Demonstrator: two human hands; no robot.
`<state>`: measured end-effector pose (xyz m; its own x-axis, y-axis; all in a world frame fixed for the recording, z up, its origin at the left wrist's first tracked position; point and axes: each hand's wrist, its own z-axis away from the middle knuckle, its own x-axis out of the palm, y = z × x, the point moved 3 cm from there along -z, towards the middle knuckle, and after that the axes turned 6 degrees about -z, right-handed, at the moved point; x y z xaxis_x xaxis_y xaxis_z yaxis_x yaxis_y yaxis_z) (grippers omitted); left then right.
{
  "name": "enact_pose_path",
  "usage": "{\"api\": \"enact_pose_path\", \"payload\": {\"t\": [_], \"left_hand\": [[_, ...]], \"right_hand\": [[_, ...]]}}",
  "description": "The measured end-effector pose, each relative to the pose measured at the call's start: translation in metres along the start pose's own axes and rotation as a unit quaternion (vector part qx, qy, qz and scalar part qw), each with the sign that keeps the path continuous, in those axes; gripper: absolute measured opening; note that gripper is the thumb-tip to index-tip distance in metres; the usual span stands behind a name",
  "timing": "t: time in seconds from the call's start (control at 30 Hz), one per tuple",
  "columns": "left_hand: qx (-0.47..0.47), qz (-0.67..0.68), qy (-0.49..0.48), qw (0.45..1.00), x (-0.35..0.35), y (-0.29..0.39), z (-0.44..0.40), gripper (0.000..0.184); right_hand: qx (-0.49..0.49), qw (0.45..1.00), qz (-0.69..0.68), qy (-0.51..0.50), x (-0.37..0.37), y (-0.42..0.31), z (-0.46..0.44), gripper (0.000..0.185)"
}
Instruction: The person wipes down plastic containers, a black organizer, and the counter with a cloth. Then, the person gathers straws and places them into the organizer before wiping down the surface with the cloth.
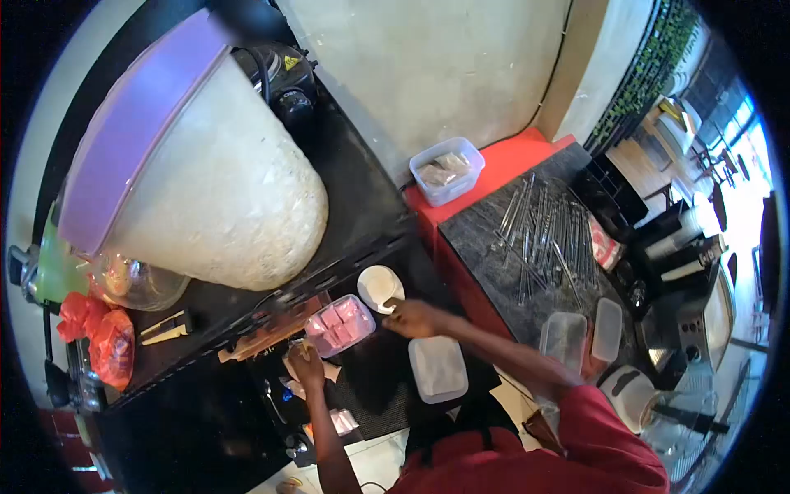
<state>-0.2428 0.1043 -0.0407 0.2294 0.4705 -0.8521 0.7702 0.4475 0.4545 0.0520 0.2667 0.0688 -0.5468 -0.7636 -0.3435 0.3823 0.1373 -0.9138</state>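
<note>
My right hand (410,319) is closed at the near rim of a round white cup (379,286), where a handle-like part shows; the cup has something pale inside. My left hand (307,367) is closed over a small yellowish thing, too small to make out, above a brownish flat piece (332,370). Between both hands is a clear plastic tub (367,328) with several pink blocks (340,322) in it. Close to my right forearm lies a translucent plastic lid or box (438,370).
A large whitish vessel with a purple band (247,181) stands on the upper counter. Right of it, many thin metal rods (539,239) lie on a dark worktop near a plastic box of brown packets (447,169). A spoon (273,401) and orange-red bags (111,350) are at left.
</note>
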Motion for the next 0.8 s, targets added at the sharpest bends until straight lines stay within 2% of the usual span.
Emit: {"api": "enact_pose_path", "payload": {"t": [0.07,0.1,0.17,0.2,0.23,0.3,0.37,0.4,0.47,0.5,0.57,0.6,0.67,0.7,0.73,0.77,0.8], "left_hand": [[-0.006,-0.031,-0.08,0.996,0.042,-0.039,-0.001,0.037],[-0.129,0.079,-0.194,0.969,0.033,-0.021,-0.004,0.051],[-0.105,0.147,-0.22,0.959,0.028,-0.008,0.004,0.047],[-0.095,0.212,-0.236,0.943,0.023,0.001,0.008,0.043],[-0.099,0.212,-0.229,0.945,0.022,0.002,0.01,0.041],[-0.128,0.199,-0.194,0.952,0.022,0.0,0.016,0.039],[-0.13,0.295,-0.189,0.928,0.032,-0.009,0.018,0.04],[-0.13,0.291,-0.187,0.929,0.017,0.007,0.019,0.04],[-0.071,0.275,-0.198,0.938,0.01,0.004,0.019,0.039],[-0.091,0.281,-0.185,0.937,-0.008,0.021,0.022,0.038],[-0.082,0.269,-0.194,0.94,-0.035,0.045,0.026,0.04],[-0.135,0.414,-0.212,0.875,-0.049,0.071,0.026,0.039],[-0.102,0.438,-0.262,0.854,-0.087,0.13,0.024,0.041],[-0.059,0.443,-0.291,0.846,-0.104,0.16,0.018,0.043],[-0.054,0.462,-0.349,0.814,-0.106,0.178,0.015,0.044],[-0.049,0.478,-0.405,0.778,-0.106,0.191,0.014,0.045],[-0.034,0.465,-0.444,0.765,-0.096,0.196,0.016,0.041]], "right_hand": [[-0.004,0.998,0.058,0.034,0.066,0.041,-0.031,0.054],[0.001,0.998,0.05,0.043,0.093,0.056,-0.042,0.054],[0.073,0.992,0.046,0.089,0.123,0.074,-0.056,0.05],[0.132,0.986,0.048,0.089,0.122,0.068,-0.056,0.042],[0.135,0.985,0.045,0.097,0.125,0.073,-0.06,0.042],[0.073,0.983,0.059,0.156,0.133,0.1,-0.067,0.036],[0.024,0.985,0.076,0.156,0.133,0.099,-0.066,0.032],[0.025,0.977,0.187,0.096,0.132,0.091,-0.063,0.026],[-0.007,0.96,0.17,0.222,0.125,0.069,-0.048,0.023],[0.045,0.966,0.143,0.213,0.114,0.054,-0.039,0.023],[0.015,0.97,0.11,0.216,0.083,0.026,-0.013,0.02],[-0.018,0.973,0.078,0.215,0.061,0.014,0.003,0.019],[0.025,0.981,0.03,0.192,0.005,-0.004,0.037,0.022],[-0.011,0.966,-0.115,0.232,-0.023,-0.009,0.057,0.022],[-0.036,0.918,-0.295,0.261,-0.049,-0.009,0.075,0.023],[0.002,0.949,-0.177,0.262,-0.086,-0.005,0.088,0.022],[0.102,0.963,0.016,0.248,-0.126,-0.023,0.105,0.019]]}}
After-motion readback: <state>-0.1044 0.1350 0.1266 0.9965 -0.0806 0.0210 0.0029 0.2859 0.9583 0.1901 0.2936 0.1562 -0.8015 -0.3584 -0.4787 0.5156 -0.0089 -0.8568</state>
